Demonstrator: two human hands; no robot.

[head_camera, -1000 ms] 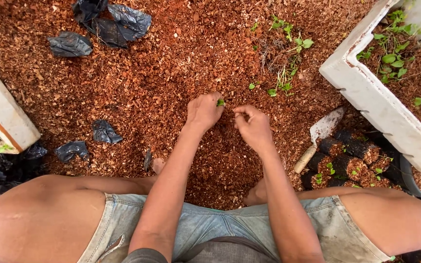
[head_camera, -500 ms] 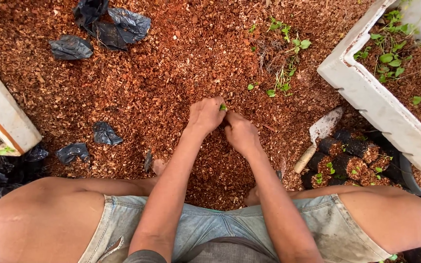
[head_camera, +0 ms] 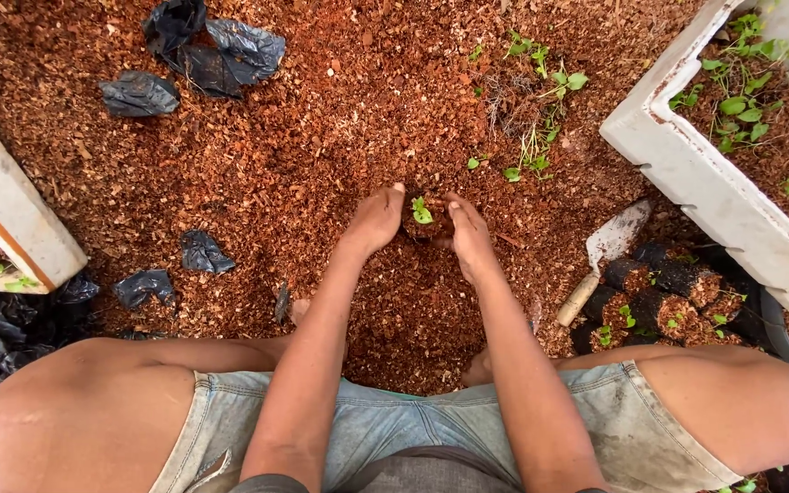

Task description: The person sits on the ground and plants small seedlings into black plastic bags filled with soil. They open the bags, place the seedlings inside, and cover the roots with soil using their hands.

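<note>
Left hand: the left hand (head_camera: 373,222) comes in from 7 o'clock, forearm straight, fingers closed together and curved, cupping the left side of a small mound of reddish husk.
Right hand: the right hand (head_camera: 468,236) comes in from 5 o'clock, fingers together and bent inward, pressing the mound's right side; neither hand pinches anything.
Seedling: a small green seedling (head_camera: 422,211) stands upright between the two hands, at the centre of view, its base in the husk they cup.
Ground: loose red-brown coconut husk (head_camera: 303,155) covers the floor, open and bare from 10 to 12 o'clock of the hands.
Edges: a white foam planter box (head_camera: 687,173) with green sprouts runs along 2 o'clock; another white box edge (head_camera: 11,215) sits at 9 o'clock.
Nearby: a trowel (head_camera: 600,256) lies at 3 o'clock, touching a cluster of filled black nursery bags (head_camera: 659,297); crumpled empty black bags (head_camera: 203,46) lie at 11 o'clock and more (head_camera: 198,251) at 9 o'clock, well apart from the hands.
Body: bare knees and denim shorts (head_camera: 394,429) fill the lower frame.
</note>
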